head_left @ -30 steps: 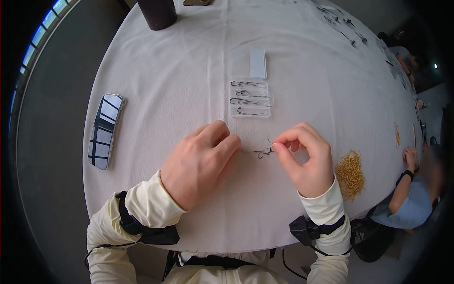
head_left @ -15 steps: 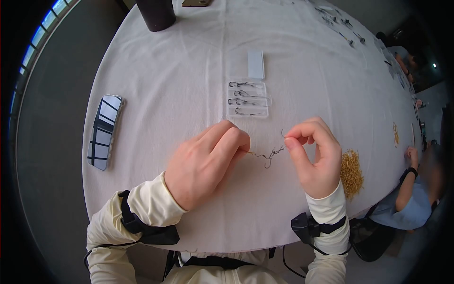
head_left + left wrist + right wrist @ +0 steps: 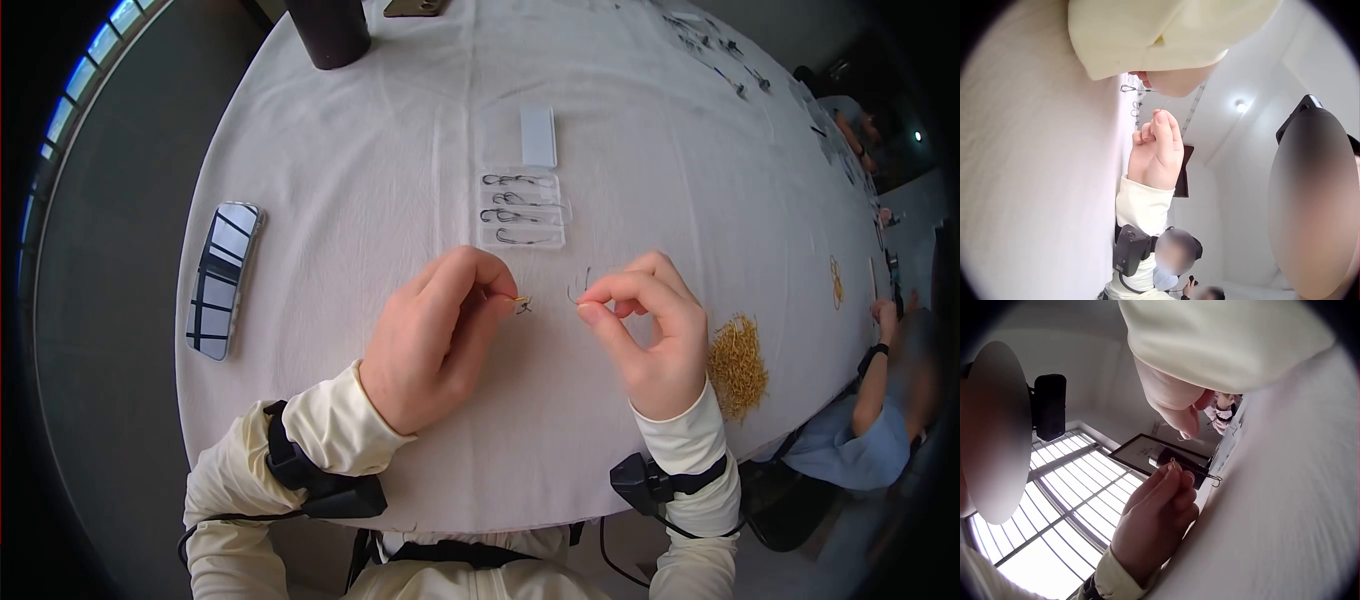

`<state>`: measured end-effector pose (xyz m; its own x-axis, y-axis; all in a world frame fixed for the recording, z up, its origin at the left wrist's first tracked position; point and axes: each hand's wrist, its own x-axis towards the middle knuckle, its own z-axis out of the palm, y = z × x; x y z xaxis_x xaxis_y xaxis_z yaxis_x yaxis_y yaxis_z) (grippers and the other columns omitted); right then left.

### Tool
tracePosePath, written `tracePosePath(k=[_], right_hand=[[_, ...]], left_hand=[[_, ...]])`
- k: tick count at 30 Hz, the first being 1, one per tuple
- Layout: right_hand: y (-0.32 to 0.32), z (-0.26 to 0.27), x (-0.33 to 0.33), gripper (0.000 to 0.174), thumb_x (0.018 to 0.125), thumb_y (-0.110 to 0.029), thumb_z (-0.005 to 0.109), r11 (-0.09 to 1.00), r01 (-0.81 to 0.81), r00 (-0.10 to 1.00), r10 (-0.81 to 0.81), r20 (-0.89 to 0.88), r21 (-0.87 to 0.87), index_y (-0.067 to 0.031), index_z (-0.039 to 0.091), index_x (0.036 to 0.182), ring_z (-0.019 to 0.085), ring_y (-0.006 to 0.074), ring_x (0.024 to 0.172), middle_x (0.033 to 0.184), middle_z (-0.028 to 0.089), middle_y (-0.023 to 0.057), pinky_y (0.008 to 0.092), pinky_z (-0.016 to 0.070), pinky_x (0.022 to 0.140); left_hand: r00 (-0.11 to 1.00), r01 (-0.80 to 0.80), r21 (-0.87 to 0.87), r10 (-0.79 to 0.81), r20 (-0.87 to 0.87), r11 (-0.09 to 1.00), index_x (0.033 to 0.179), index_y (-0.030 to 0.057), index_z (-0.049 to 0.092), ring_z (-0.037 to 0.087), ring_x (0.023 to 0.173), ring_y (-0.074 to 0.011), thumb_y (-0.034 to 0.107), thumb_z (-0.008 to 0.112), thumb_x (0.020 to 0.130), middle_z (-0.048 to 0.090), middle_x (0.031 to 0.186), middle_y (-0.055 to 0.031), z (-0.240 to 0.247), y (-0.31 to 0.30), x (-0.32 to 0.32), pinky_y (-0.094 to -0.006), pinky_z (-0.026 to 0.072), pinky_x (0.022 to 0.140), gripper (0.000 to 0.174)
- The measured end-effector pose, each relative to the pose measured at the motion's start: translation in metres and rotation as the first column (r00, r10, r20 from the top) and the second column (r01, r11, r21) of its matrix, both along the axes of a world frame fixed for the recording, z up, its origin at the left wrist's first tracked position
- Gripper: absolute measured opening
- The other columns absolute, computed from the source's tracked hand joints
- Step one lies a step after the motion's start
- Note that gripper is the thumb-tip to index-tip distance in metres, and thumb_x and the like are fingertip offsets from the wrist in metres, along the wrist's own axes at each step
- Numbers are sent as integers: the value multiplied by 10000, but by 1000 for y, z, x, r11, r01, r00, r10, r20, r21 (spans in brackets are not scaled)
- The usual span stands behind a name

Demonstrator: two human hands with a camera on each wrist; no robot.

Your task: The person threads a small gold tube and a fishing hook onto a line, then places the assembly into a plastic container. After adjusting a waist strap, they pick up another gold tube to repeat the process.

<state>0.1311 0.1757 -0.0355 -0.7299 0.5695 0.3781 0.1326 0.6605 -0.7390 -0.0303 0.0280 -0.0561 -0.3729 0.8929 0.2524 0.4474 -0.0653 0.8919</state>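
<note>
My left hand (image 3: pixel 430 335) pinches a small gold piece (image 3: pixel 523 299) between thumb and forefinger. In the right wrist view the piece's ringed end (image 3: pixel 1173 460) sticks up from the fingertips. Just below it a small dark metal bit (image 3: pixel 524 310) shows. Across a short gap, my right hand (image 3: pixel 655 330) pinches a thin dark fishing hook (image 3: pixel 571 296) at its fingertips; the hook's bent end points up and toward the left hand. Beyond both hands, a clear compartment box (image 3: pixel 488 241) lies with its lid back, holding rows of dark fishing hooks (image 3: pixel 520 237).
A pile of small gold pieces (image 3: pixel 738 370) lies right of my right hand, with a gold loop (image 3: pixel 837 283) farther right. A phone (image 3: pixel 222 280) lies at the left edge. A dark cup (image 3: pixel 330 30) stands at the back. Another person (image 3: pixel 860 430) sits at the right.
The dark hooks strung between the hands half a second ago are no longer stretched across the gap. My left hand has turned and risen slightly; my right hand has shifted left.
</note>
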Motion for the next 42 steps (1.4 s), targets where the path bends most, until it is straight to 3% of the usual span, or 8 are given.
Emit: tracePosePath(k=[4, 6, 15, 22, 30, 42], right_hand=[[-7, 0, -1, 104, 752, -7, 749, 997, -66, 997, 68, 38, -32, -78, 679, 786, 474, 146, 683, 739, 518, -2, 283, 422, 624], [-11, 2, -1, 107, 745, -13, 753, 996, -76, 996, 78, 42, -39, -86, 681, 778, 466, 145, 682, 734, 509, -6, 282, 418, 619], [-14, 3, -3, 110, 731, -19, 751, 998, -67, 997, 67, 34, 6, -85, 671, 767, 457, 149, 667, 716, 494, -3, 291, 404, 595], [-13, 3, -3, 110, 728, -23, 751, 997, -76, 996, 75, 46, 22, -88, 671, 765, 453, 152, 661, 705, 485, -3, 291, 397, 591], [-13, 2, -3, 119, 720, -22, 751, 995, -92, 993, 90, 74, 27, -92, 666, 763, 453, 155, 652, 695, 473, -2, 296, 394, 593], [-15, 3, -4, 118, 714, -19, 748, 998, -62, 995, 59, 83, 28, -89, 659, 746, 456, 156, 647, 691, 488, -1, 297, 398, 587]], left_hand=[[993, -41, 15, 39, 114, 999, 991, -13, 539, 576, 645, -179, -30, 580, 916, 603, 811, -104, 0, 1, 4, -291, 465, 606, 88], [966, 15, -117, 16, 257, 993, 1019, -25, 523, 584, 819, -83, 34, 541, 988, 598, 894, -39, 4, -1, 4, -221, 466, 711, 69], [880, 67, -107, -8, 475, 992, 1036, -9, 530, 545, 868, -70, 77, 533, 1010, 571, 922, -13, 5, 1, 7, -224, 443, 778, 90], [887, 81, -145, -5, 462, 986, 1039, -5, 530, 511, 843, -62, 80, 529, 1013, 550, 920, -1, 5, 0, 8, -217, 426, 762, 89], [924, 22, -137, 33, 382, 990, 1016, 0, 545, 430, 727, -26, 88, 555, 1000, 518, 847, 33, 10, 0, 10, -191, 370, 635, 90], [941, -53, -111, 87, 326, 992, 979, 4, 561, 427, 683, -15, 93, 579, 992, 524, 782, 45, 7, 2, 10, -190, 355, 590, 92]])
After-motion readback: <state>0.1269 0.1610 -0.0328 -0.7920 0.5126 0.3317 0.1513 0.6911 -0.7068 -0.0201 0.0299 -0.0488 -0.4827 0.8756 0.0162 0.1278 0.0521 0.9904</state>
